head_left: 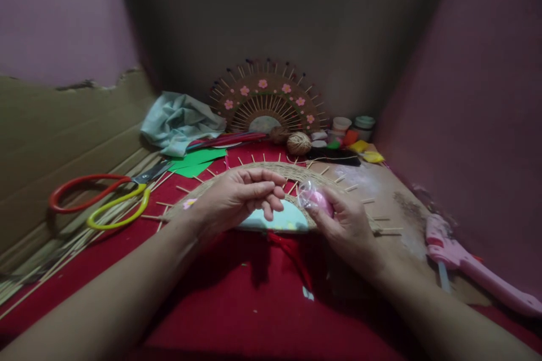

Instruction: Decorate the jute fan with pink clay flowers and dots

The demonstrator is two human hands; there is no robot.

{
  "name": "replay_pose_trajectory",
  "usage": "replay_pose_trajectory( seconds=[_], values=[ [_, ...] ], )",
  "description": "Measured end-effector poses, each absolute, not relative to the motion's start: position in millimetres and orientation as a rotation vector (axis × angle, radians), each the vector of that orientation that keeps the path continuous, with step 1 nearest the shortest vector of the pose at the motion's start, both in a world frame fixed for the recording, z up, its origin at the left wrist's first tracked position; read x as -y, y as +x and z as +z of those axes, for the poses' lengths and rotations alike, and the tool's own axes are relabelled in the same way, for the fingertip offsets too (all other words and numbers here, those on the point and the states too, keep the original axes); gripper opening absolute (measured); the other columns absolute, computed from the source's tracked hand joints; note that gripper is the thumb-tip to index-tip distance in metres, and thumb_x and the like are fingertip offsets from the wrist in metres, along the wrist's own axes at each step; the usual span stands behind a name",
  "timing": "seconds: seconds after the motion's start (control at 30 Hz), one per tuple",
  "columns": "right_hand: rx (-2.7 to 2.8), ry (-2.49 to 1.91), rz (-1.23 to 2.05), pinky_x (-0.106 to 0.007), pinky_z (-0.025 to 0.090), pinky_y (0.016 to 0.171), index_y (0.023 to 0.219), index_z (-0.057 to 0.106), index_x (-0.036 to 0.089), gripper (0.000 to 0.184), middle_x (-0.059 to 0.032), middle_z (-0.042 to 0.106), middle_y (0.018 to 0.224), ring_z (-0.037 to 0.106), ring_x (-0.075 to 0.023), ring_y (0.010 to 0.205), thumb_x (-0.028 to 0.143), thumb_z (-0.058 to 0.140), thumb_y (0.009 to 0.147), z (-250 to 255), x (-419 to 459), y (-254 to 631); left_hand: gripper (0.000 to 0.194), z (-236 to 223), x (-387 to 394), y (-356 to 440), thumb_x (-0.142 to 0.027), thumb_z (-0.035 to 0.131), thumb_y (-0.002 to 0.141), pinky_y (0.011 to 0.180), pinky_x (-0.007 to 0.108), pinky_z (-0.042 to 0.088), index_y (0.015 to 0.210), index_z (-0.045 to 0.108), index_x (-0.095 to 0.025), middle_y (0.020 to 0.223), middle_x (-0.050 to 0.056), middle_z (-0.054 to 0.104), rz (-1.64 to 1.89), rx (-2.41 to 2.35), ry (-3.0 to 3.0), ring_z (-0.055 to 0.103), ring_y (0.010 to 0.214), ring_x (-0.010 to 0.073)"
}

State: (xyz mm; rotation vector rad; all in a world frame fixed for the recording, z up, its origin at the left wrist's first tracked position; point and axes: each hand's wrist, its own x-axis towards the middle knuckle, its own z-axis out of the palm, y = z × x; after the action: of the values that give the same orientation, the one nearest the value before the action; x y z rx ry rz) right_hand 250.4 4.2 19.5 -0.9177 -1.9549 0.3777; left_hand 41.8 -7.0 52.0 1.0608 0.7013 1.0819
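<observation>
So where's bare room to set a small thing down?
Widest: nearly bare red cloth between the forearms, this side of the near fan, left of the pale scrap. Narrower: cloth between left forearm and sticks. Crowded: left, scissors; back, yarn balls and tubs; right, glue gun; middle, left hand and right hand over that fan.

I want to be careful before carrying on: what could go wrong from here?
The pink lump in clear plastic, held in the right grip over the woven half-round, might slip and land on it. Sticks jutting from the left side could catch the left forearm if it drops lower. The pink glue gun lies close to the right forearm and might be knocked; I can't tell whether it is hot.
</observation>
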Motion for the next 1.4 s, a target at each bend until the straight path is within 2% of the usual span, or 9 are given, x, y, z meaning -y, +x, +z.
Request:
replay_pose_trajectory(
  seconds=[0.13, 0.23, 0.4, 0.5, 0.7, 0.83, 0.93, 1.17, 1.4],
  values=[
    [1.966, -0.924, 0.376, -0.025, 0.029, 0.05, 0.062, 0.04, 0.02, 0.029, 0.0052, 0.037, 0.056, 0.034, -0.0091, 0.052, 0.03, 0.052, 0.087, 19.2, -4.0, 249.8, 0.015, 51.4, 8.8, 41.5, -0.024, 0.07, 0.076, 0.028, 0.017, 0.04, 0.074, 0.061, -0.012, 0.056, 0.0, 0.063, 1.056, -0.801, 1.047, 0.055, 0.035, 0.0098],
    [1.968, -0.92, 0.383, -0.025, 0.03, 0.051, 0.061, 0.04, 0.02, 0.03, 0.005, 0.038, 0.056, 0.035, -0.0092, 0.052, 0.03, 0.052, 0.087, 19.1, -3.7, 250.0, 0.021, 49.7, 8.2, 38.9, -0.027, 0.074, 0.072, 0.027, 0.014, 0.034, 0.069, 0.057, -0.015, 0.051, -0.003, 0.057, 1.095, -0.814, 1.014, 0.047, 0.031, 0.006],
    [1.98, -0.918, 0.383, -0.026, 0.031, 0.051, 0.062, 0.044, 0.02, 0.027, 0.0043, 0.041, 0.057, 0.036, -0.0097, 0.053, 0.03, 0.052, 0.086, 18.9, -4.1, 250.2, 0.011, 51.0, 4.8, 34.8, -0.013, 0.072, 0.068, 0.035, 0.016, 0.043, 0.075, 0.063, -0.012, 0.058, 0.0, 0.062, 1.094, -0.824, 1.079, 0.056, 0.042, 0.0083],
    [1.986, -0.918, 0.372, -0.026, 0.031, 0.052, 0.062, 0.044, 0.02, 0.027, 0.004, 0.042, 0.057, 0.036, -0.0097, 0.053, 0.029, 0.052, 0.086, 19.0, -4.8, 249.8, 0.014, 53.9, 3.4, 32.6, -0.017, 0.068, 0.073, 0.043, 0.019, 0.049, 0.086, 0.066, -0.011, 0.07, 0.004, 0.067, 1.089, -0.833, 1.11, 0.064, 0.055, 0.0121],
    [1.983, -0.907, 0.381, -0.026, 0.03, 0.05, 0.062, 0.044, 0.02, 0.027, 0.004, 0.043, 0.057, 0.036, -0.0094, 0.052, 0.03, 0.053, 0.085, 18.1, -4.6, 250.2, 0.031, 53.4, 1.3, 27.5, -0.042, 0.057, 0.084, 0.036, 0.016, 0.029, 0.072, 0.063, -0.014, 0.052, -0.002, 0.053, 0.92, -1.242, 1.534, 0.043, 0.04, 0.0052],
    [1.984, -0.898, 0.345, -0.026, 0.031, 0.05, 0.063, 0.044, 0.02, 0.025, 0.0041, 0.042, 0.056, 0.036, -0.0094, 0.052, 0.028, 0.054, 0.085, 18.4, -4.7, 250.6, 0.015, 53.0, -0.9, 28.1, -0.029, 0.067, 0.074, 0.053, 0.019, 0.038, 0.071, 0.068, -0.015, 0.065, 0.0, 0.06, 0.808, -1.439, 1.927, 0.051, 0.06, 0.0095],
    [1.986, -0.9, 0.332, -0.026, 0.031, 0.05, 0.062, 0.042, 0.021, 0.026, 0.0044, 0.041, 0.055, 0.036, -0.0093, 0.052, 0.027, 0.054, 0.084, 19.0, -4.7, 250.3, 0.005, 52.0, -3.1, 29.8, -0.02, 0.067, 0.069, 0.06, 0.022, 0.037, 0.071, 0.069, -0.016, 0.069, 0.001, 0.062, 0.668, -1.521, 2.1, 0.053, 0.066, 0.0121],
    [1.997, -0.908, 0.347, -0.026, 0.032, 0.05, 0.062, 0.041, 0.021, 0.027, 0.0042, 0.041, 0.055, 0.036, -0.0096, 0.052, 0.027, 0.054, 0.084, 20.0, -3.0, 249.8, 0.012, 44.4, -9.3, 24.8, -0.021, 0.065, 0.071, 0.059, 0.022, 0.034, 0.077, 0.075, -0.022, 0.069, 0.002, 0.062, 0.54, -1.478, 2.311, 0.051, 0.065, 0.0126],
    [2.013, -0.939, 0.375, -0.026, 0.032, 0.05, 0.063, 0.044, 0.02, 0.025, 0.0034, 0.044, 0.056, 0.038, -0.0095, 0.052, 0.028, 0.053, 0.084, 21.0, -1.8, 249.2, 0.016, 48.2, -9.1, 19.5, -0.028, 0.062, 0.077, 0.061, 0.02, 0.038, 0.08, 0.077, -0.022, 0.074, 0.003, 0.065, 0.522, -1.427, 2.244, 0.055, 0.067, 0.0128]
  ],
)
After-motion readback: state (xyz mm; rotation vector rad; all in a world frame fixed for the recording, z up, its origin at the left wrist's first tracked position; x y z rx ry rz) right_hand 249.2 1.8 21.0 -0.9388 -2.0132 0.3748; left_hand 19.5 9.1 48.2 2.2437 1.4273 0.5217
